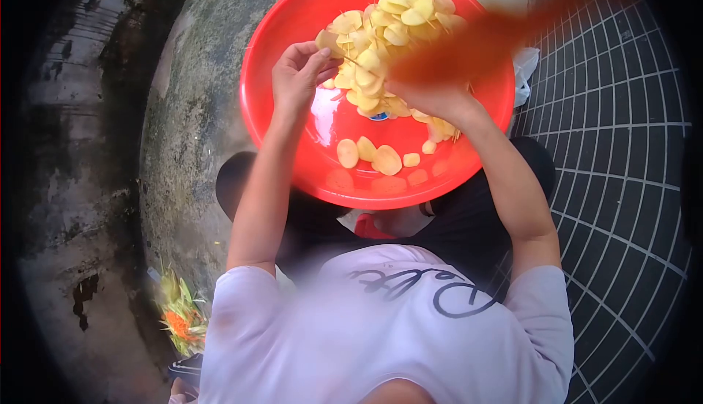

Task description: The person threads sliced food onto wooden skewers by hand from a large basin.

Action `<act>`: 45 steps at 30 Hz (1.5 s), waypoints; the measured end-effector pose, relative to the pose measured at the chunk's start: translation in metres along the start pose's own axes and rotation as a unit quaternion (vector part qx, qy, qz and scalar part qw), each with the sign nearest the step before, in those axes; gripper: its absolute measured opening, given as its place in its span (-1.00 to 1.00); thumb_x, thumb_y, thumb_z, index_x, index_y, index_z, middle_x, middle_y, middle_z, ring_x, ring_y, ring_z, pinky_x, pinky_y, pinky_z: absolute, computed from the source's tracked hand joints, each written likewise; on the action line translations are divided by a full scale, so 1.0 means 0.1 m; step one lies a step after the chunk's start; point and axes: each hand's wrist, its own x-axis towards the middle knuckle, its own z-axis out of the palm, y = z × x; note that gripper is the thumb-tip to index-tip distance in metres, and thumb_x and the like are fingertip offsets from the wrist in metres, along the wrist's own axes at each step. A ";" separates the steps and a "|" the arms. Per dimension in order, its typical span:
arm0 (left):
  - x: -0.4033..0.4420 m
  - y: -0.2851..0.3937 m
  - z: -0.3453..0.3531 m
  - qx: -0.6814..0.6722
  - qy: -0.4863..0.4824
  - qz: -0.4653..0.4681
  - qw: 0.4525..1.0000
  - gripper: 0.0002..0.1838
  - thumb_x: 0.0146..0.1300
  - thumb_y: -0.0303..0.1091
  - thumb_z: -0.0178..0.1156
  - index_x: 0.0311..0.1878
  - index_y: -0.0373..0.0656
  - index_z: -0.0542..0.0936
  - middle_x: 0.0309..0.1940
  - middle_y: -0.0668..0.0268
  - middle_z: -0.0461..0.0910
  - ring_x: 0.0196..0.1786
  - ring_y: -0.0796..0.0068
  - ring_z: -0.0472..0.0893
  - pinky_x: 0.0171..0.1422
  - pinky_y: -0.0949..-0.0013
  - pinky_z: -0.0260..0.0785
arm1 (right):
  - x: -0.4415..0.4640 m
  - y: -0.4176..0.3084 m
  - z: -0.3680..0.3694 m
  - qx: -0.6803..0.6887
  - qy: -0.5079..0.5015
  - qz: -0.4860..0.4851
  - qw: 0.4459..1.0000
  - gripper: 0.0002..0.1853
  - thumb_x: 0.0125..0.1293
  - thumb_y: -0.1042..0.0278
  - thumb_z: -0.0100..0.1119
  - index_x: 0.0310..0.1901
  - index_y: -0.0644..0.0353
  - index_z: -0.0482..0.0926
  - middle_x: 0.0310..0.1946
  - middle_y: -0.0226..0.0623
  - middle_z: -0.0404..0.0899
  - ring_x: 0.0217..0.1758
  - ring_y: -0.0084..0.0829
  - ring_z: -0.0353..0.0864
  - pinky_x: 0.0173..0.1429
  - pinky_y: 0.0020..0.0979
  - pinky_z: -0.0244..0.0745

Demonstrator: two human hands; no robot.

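Observation:
A large red basin [274,19] holds a heap of thin, pale yellow potato slices [370,60], with the tips of thin sticks poking out among them. At the heap's left side, my left hand [299,76] pinches a potato slice [329,42] between thumb and fingers. A thin stick shows just beside those fingertips. My right hand [439,102] is over the right part of the heap; a blurred orange-brown shape [469,45] close to the camera covers part of it, and its fingers are hidden. Several loose slices [387,160] lie at the basin's near side.
The basin stands in front of my bent legs [476,221]. To the right is dark tiled floor [615,147], with a white plastic bag [524,74] by the rim. Rough concrete [194,111] lies left. Green and orange scraps [179,320] sit on the ground at lower left.

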 end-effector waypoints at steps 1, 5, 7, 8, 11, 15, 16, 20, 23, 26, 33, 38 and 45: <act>-0.01 0.00 0.01 0.006 0.005 0.001 1.000 -0.81 0.35 -0.47 0.28 -0.06 -0.32 0.52 -0.18 0.14 0.69 -0.17 0.38 0.75 -0.09 0.42 0.65 | 0.00 0.02 0.04 0.000 -0.001 0.003 1.000 -0.83 0.15 0.36 0.23 -0.39 0.31 0.69 -0.48 -0.09 0.68 -0.39 -0.19 0.70 -0.19 -0.23 0.59; -0.04 -0.01 0.05 0.021 0.015 0.029 0.999 -0.81 0.36 -0.49 0.27 -0.07 -0.33 0.48 -0.20 0.11 0.69 -0.18 0.37 0.75 -0.11 0.43 0.65 | 0.03 0.15 0.20 0.056 0.019 -0.009 0.998 -0.83 0.16 0.35 0.24 -0.39 0.30 0.69 -0.49 -0.10 0.68 -0.41 -0.20 0.70 -0.21 -0.25 0.59; -0.04 -0.02 0.04 0.031 0.016 0.057 0.998 -0.80 0.36 -0.50 0.26 -0.07 -0.33 0.46 -0.21 0.10 0.69 -0.18 0.37 0.75 -0.11 0.42 0.66 | 0.02 0.12 0.21 0.076 0.021 -0.002 0.997 -0.83 0.16 0.36 0.25 -0.39 0.31 0.69 -0.50 -0.10 0.68 -0.42 -0.21 0.70 -0.22 -0.26 0.58; -0.04 -0.03 0.04 0.039 0.017 0.073 0.996 -0.80 0.36 -0.51 0.26 -0.08 -0.33 0.45 -0.21 0.10 0.69 -0.18 0.37 0.75 -0.10 0.42 0.66 | 0.02 0.11 0.22 0.086 0.021 0.001 0.996 -0.83 0.16 0.36 0.25 -0.39 0.31 0.69 -0.50 -0.10 0.67 -0.42 -0.22 0.70 -0.23 -0.26 0.58; -0.03 -0.04 0.02 0.052 0.013 0.090 0.994 -0.79 0.35 -0.51 0.27 -0.09 -0.32 0.43 -0.21 0.10 0.69 -0.19 0.37 0.74 -0.11 0.40 0.66 | 0.03 0.13 0.26 0.082 0.021 -0.002 0.996 -0.84 0.17 0.37 0.26 -0.38 0.31 0.69 -0.50 -0.10 0.67 -0.42 -0.22 0.69 -0.23 -0.26 0.58; -0.07 -0.02 0.04 0.020 -0.012 0.073 0.997 -0.79 0.34 -0.52 0.28 -0.11 -0.30 0.43 -0.22 0.10 0.69 -0.19 0.37 0.74 -0.12 0.41 0.66 | 0.03 0.12 0.28 0.093 0.018 -0.008 0.995 -0.85 0.17 0.38 0.26 -0.38 0.31 0.69 -0.50 -0.10 0.67 -0.42 -0.21 0.69 -0.22 -0.25 0.57; -0.06 -0.01 0.04 0.020 -0.014 0.068 0.997 -0.80 0.34 -0.51 0.29 -0.11 -0.29 0.43 -0.21 0.10 0.69 -0.18 0.37 0.74 -0.12 0.41 0.66 | 0.03 0.14 0.29 0.094 0.019 -0.012 0.995 -0.85 0.17 0.38 0.27 -0.38 0.31 0.69 -0.50 -0.10 0.67 -0.42 -0.21 0.69 -0.22 -0.25 0.57; -0.05 0.00 0.02 0.016 -0.031 0.043 0.998 -0.82 0.34 -0.50 0.29 -0.15 -0.26 0.46 -0.20 0.11 0.70 -0.17 0.36 0.75 -0.09 0.39 0.66 | 0.03 0.12 0.26 0.088 0.013 -0.003 0.996 -0.84 0.18 0.38 0.27 -0.38 0.31 0.69 -0.49 -0.10 0.67 -0.41 -0.20 0.68 -0.21 -0.24 0.57; -0.04 0.00 0.00 0.008 -0.042 0.024 0.999 -0.84 0.33 -0.49 0.30 -0.17 -0.24 0.47 -0.19 0.11 0.70 -0.16 0.35 0.75 -0.07 0.37 0.67 | 0.02 0.14 0.27 0.090 0.008 -0.006 0.996 -0.84 0.19 0.37 0.27 -0.38 0.31 0.69 -0.49 -0.10 0.67 -0.41 -0.19 0.69 -0.21 -0.23 0.57; -0.03 0.00 -0.01 0.005 -0.053 0.008 0.999 -0.87 0.33 -0.52 0.28 -0.20 -0.22 0.48 -0.18 0.09 0.71 -0.13 0.30 0.76 -0.01 0.34 0.68 | 0.02 0.15 0.27 0.082 0.006 -0.005 0.997 -0.84 0.19 0.37 0.27 -0.37 0.31 0.69 -0.49 -0.10 0.67 -0.40 -0.19 0.68 -0.20 -0.23 0.56; -0.04 -0.04 -0.01 0.012 -0.056 0.003 0.998 -0.88 0.33 -0.53 0.28 -0.20 -0.21 0.50 -0.20 0.14 0.71 -0.13 0.35 0.75 0.00 0.36 0.68 | 0.01 0.14 0.25 0.104 0.007 0.006 0.995 -0.83 0.20 0.36 0.28 -0.37 0.32 0.69 -0.51 -0.12 0.67 -0.45 -0.25 0.68 -0.24 -0.26 0.56; -0.06 -0.13 0.05 0.011 -0.062 -0.020 0.998 -0.80 0.29 -0.46 0.34 -0.14 -0.22 0.50 -0.24 0.26 0.69 -0.22 0.52 0.71 -0.09 0.47 0.63 | 0.01 0.08 0.23 0.138 -0.001 0.029 0.990 -0.82 0.21 0.35 0.30 -0.35 0.32 0.69 -0.55 -0.18 0.67 -0.52 -0.35 0.66 -0.31 -0.31 0.55; 0.00 -0.18 0.09 0.068 -0.056 -0.076 0.993 -0.58 0.35 -0.26 0.33 0.16 -0.22 0.46 -0.07 0.22 0.67 -0.05 0.50 0.69 0.06 0.43 0.57 | 0.17 0.40 0.19 0.101 0.060 -0.001 0.993 -0.81 0.20 0.33 0.30 -0.32 0.31 0.70 -0.56 -0.23 0.67 -0.56 -0.48 0.66 -0.35 -0.40 0.57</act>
